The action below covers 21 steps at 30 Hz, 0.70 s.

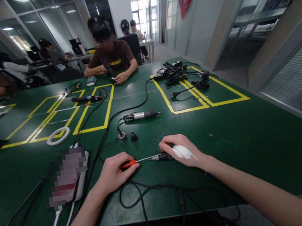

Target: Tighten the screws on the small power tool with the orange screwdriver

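My left hand (113, 172) grips a small screwdriver with an orange handle (128, 163); its thin shaft points right into the tip of a black electric tool (162, 157). My right hand (180, 149) is closed over that tool's body and has a white bandage on its back. Both hands rest on the green table (245, 139). Two small black parts (121, 135) (133, 136) and some tiny screws lie just beyond my hands.
A second electric screwdriver (139, 115) lies farther out, its cable looping toward me. A white device (71, 174) sits at left, a tape ring (58, 136) behind it. Chargers and cables (174, 72) lie at back right. A person across the table holds a tool.
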Tool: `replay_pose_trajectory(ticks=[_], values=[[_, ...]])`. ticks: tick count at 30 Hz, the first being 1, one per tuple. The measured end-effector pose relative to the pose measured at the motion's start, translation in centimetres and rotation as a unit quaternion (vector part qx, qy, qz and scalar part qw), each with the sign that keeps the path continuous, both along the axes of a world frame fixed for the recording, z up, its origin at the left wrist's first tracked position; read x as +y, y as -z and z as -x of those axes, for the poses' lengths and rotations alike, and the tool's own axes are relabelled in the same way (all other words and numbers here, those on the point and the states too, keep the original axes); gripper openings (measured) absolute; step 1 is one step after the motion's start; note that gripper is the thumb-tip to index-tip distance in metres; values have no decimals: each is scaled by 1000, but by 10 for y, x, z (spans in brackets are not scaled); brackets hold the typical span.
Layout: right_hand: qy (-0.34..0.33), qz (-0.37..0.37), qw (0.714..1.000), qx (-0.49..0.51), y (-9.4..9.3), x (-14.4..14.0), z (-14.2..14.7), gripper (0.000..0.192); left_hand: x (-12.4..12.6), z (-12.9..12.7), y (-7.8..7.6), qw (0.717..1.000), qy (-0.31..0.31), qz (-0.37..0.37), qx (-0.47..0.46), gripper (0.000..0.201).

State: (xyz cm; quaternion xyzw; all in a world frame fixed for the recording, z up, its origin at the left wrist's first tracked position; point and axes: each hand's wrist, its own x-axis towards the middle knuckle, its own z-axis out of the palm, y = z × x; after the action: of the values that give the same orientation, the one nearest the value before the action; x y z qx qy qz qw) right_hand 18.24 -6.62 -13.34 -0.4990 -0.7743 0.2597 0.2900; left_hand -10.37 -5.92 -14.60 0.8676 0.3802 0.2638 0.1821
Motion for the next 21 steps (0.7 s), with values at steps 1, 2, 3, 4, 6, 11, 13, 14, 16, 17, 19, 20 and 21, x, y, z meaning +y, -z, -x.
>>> replay_pose_trajectory(ticks=[1,2,3,4,6,11,13,14,16,17,19,20,21], values=[[-2,0,1000,1,0,0,0,37,0,0,0,1000,0,-4,3,26],[-2,0,1000,1,0,0,0,37,0,0,0,1000,0,-7,7,27],[-1,0,1000,1,-1,0,0,37,0,1,0,1000,1,-11,11,29],[-1,0,1000,0,-1,0,-1,37,0,1,0,1000,1,-14,16,30],[-3,-1,1000,1,-1,0,-1,38,-1,1,0,1000,1,-16,25,34],[-2,1,1000,-4,-1,0,-1,37,-3,-1,-2,1000,0,18,15,25],[3,3,1000,-9,-1,0,0,37,-4,-2,-3,1000,-10,25,14,23],[4,4,1000,-10,-1,0,0,37,-4,-2,-4,999,-16,26,16,23],[5,8,1000,-11,-1,0,1,37,-4,-2,-3,999,-26,26,12,22],[5,9,1000,-10,-1,0,1,37,-4,-2,-2,999,-29,27,8,21],[3,8,1000,-9,-2,0,1,36,-4,-2,-1,999,-27,25,0,22],[1,6,1000,-7,-2,0,1,36,-3,-2,-1,999,-24,22,-3,23],[0,4,1000,-6,-2,0,0,36,-3,-2,0,1000,-19,19,-6,24]])
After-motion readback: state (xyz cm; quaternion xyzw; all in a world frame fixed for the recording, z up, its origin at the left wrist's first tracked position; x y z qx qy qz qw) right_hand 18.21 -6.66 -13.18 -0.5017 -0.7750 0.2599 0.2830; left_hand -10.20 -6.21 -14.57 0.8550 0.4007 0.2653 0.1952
